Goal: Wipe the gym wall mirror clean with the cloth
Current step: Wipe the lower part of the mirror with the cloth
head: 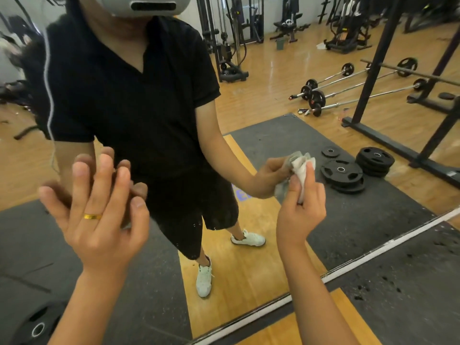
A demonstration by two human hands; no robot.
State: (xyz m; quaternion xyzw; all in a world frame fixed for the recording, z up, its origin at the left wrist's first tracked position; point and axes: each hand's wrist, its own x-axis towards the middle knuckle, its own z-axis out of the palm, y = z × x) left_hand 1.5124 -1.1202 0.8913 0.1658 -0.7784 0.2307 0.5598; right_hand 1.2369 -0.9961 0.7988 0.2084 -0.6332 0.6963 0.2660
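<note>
The person stands close to the mirror [273, 78], and the wiping step looks under way or about to begin. The right hand [300, 212] pinches the cloth [302, 174] between thumb and fingers, holding it up at the glass, where it seems to meet its own reflection. The left hand [99, 220] is released, its fingers straight and spread. Their tips meet their reflected twins, so it appears to brace lightly on the glass. A gold ring [92, 216] sits on one finger.

The next move probably calls for flattening the cloth against the glass and sweeping it in overlapping passes, with the left hand lifted away so it leaves no prints.

The cloth is white, thin and crumpled into soft folds. The glass is smooth and hard, edged below by a pale metal strip [373, 250]. It reflects round black plates [341, 170] lying on a speckled rubber mat [286, 135].
</note>
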